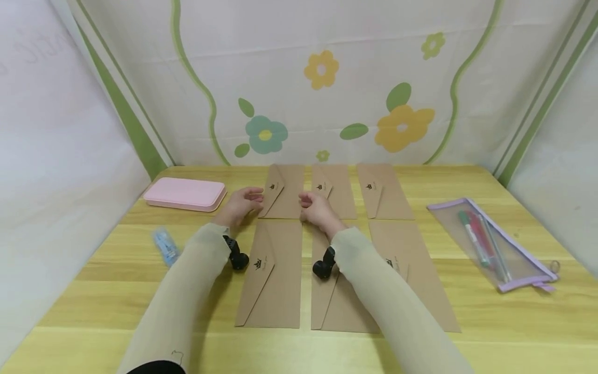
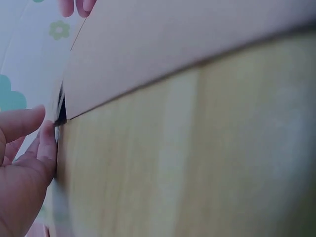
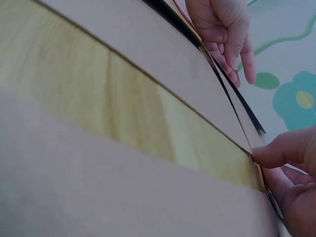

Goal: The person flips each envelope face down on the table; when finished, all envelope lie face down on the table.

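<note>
Brown paper envelopes with a small black crown print lie in two rows on the table. In the head view my left hand (image 1: 240,205) is beside the left edge of the back-left envelope (image 1: 287,195), fingers loosely bent and holding nothing. At that envelope's right edge rests my right hand (image 1: 320,210), its thumb touching the near corner in the right wrist view. The right forearm passes over the front middle envelope (image 1: 322,291) and part of the front right envelope (image 1: 425,275). Nearer me on the left lies the front left envelope (image 1: 282,280).
A pink case (image 1: 184,192) lies at the back left, with a small blue packet (image 1: 165,246) nearer me. On the right is a clear mesh pouch with a purple border (image 1: 467,201), with pens inside. A flower-printed curtain (image 1: 280,62) stands behind the wooden table (image 1: 117,291).
</note>
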`<control>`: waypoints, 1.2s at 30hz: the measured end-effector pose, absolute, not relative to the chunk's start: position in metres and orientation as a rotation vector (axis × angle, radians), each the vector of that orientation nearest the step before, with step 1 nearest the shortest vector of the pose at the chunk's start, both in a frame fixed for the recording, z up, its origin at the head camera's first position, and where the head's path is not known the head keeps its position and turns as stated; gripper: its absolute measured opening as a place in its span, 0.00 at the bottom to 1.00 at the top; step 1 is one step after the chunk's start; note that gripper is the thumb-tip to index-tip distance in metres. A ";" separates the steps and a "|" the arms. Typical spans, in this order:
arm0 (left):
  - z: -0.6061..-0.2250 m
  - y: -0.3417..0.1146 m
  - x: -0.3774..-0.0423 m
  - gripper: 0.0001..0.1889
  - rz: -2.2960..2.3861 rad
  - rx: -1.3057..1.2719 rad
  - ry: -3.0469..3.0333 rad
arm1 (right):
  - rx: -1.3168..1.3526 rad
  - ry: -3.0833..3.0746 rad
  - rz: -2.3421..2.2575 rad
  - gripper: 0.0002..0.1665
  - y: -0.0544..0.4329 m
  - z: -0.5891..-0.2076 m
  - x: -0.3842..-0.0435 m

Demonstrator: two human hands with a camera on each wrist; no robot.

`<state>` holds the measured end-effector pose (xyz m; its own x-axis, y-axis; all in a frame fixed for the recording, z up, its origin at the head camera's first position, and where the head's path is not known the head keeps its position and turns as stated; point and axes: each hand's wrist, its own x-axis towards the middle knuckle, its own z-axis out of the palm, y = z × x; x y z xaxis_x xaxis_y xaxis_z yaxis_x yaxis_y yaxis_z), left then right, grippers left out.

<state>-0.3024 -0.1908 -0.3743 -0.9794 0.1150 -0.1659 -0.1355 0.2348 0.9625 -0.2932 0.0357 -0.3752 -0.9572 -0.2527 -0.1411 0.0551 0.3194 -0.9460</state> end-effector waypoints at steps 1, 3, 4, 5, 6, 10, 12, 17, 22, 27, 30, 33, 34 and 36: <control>-0.375 -0.191 -0.301 0.28 1.845 -0.029 2.294 | -0.181 2.317 -1.687 0.39 0.035 -0.375 -0.293; -0.375 -0.192 -0.300 0.28 1.900 -0.065 2.266 | -0.191 2.300 -1.701 0.39 0.034 -0.376 -0.292; -0.376 -0.192 -0.299 0.27 1.926 -0.076 2.256 | -0.196 2.295 -1.707 0.40 0.034 -0.376 -0.292; -0.376 -0.191 -0.299 0.27 1.947 -0.086 2.252 | -0.199 2.293 -1.710 0.40 0.034 -0.376 -0.291; -0.376 -0.191 -0.299 0.26 1.971 -0.094 2.245 | -0.197 2.290 -1.717 0.40 0.034 -0.376 -0.291; -0.377 -0.188 -0.300 0.25 2.044 -0.104 2.223 | -0.203 2.302 -1.721 0.41 0.034 -0.374 -0.292; -0.377 -0.188 -0.300 0.26 2.073 -0.110 2.205 | -0.205 2.313 -1.712 0.40 0.033 -0.372 -0.292; -0.378 -0.193 -0.298 0.26 2.182 -0.154 2.071 | -0.215 2.309 -1.706 0.39 0.029 -0.371 -0.292; -0.374 -0.196 -0.292 0.27 2.240 -0.167 2.006 | -0.187 2.265 -1.747 0.38 0.024 -0.373 -0.292; -0.365 -0.197 -0.287 0.27 2.275 -0.161 1.999 | -0.166 2.209 -1.796 0.37 0.020 -0.370 -0.290; -0.359 -0.196 -0.286 0.27 2.300 -0.136 1.997 | -0.158 2.189 -1.824 0.37 0.017 -0.370 -0.290; -0.353 -0.192 -0.285 0.26 2.330 -0.106 1.988 | -0.158 2.173 -1.841 0.37 0.015 -0.371 -0.290; -0.350 -0.190 -0.285 0.26 2.338 -0.097 1.985 | -0.162 2.173 -1.840 0.37 0.014 -0.371 -0.289; -0.345 -0.186 -0.285 0.26 2.356 -0.081 1.982 | -0.186 2.187 -1.829 0.37 0.013 -0.371 -0.290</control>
<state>-0.2845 -0.1859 -0.3446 -0.9967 0.0134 -0.0801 -0.0812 -0.1704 0.9820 -0.2898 0.0135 -0.3714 -0.9514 -0.2775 -0.1337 0.0826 0.1886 -0.9786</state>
